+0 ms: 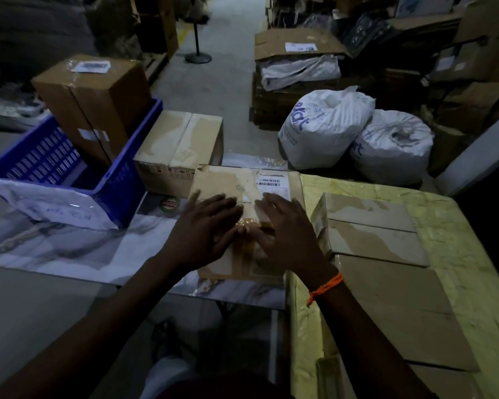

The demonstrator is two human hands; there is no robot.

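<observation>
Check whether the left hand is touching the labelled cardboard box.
Touching. The head view shows the left hand lying flat on top of the labelled cardboard box, fingers spread, with no gap visible.

We count four taped cardboard boxes close by: the tall box [98, 102] standing in the one blue crate [118, 182], the low box [179, 145] beside it, the labelled box [242, 185] in front of us and the flat box [369, 226] on the right. We see two white sacks, the left sack [323, 125] and the right sack [392, 145]. Two hands show, the left hand [208, 226] and the right hand [285, 228], plus one orange wrist thread [326, 287] and one round sticker [170, 203].
</observation>
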